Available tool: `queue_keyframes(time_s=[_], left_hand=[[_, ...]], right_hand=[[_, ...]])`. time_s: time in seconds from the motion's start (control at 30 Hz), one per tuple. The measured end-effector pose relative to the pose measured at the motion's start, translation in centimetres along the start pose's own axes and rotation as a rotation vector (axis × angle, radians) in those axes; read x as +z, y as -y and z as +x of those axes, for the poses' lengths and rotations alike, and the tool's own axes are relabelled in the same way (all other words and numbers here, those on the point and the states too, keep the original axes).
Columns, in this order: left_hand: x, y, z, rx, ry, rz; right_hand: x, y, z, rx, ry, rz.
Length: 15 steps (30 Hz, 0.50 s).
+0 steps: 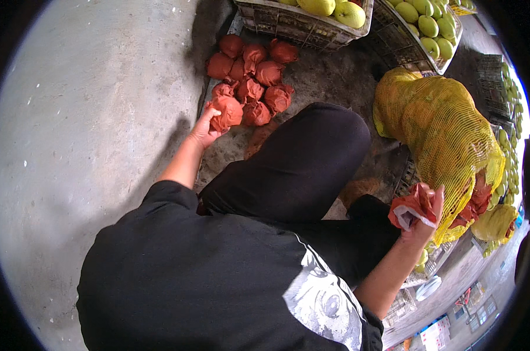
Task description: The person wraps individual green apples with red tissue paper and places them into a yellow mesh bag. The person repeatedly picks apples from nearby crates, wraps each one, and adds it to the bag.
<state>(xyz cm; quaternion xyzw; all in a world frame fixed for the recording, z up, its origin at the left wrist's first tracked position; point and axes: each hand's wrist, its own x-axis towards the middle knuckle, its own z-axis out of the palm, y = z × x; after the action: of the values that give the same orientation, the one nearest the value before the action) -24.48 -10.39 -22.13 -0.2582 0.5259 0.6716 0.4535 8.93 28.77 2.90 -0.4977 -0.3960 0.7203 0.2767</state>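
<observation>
My left hand (204, 130) grips a round fruit wrapped in red paper (227, 113) at the near edge of a group of similar red-wrapped fruits (251, 90) on the floor. Out to the right, my right hand (425, 228) holds a crumpled red paper wrapper (412, 209), its pale inner side showing at the open end. Whether anything is inside that wrapper cannot be seen. Just beyond this hand lies a bulging yellow mesh sack (442, 116). Red paper (477, 204) shows at its near end.
Two plastic crates (291, 24) (405, 48) of yellow-green fruit stand ahead. More fruit-filled crates (495, 83) line the far right, near a smaller mesh sack (495, 221). My bent knee (335, 131) rises between my hands. Concrete floor (93, 109) stretches along the left.
</observation>
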Motion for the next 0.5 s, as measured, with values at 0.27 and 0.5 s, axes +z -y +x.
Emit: queue_keyframes(time_s=[0.27, 0.5], left_hand=[[24.1, -8.8, -10.8, 0.551, 0.859, 0.188], [40.8, -1.0, -19.3, 0.746, 0.917, 0.438]], right_hand=[[10.0, 0.3, 0.9, 0.146, 0.395, 0.000], [8.1, 3.6, -1.1, 0.039, 0.443, 0.437]])
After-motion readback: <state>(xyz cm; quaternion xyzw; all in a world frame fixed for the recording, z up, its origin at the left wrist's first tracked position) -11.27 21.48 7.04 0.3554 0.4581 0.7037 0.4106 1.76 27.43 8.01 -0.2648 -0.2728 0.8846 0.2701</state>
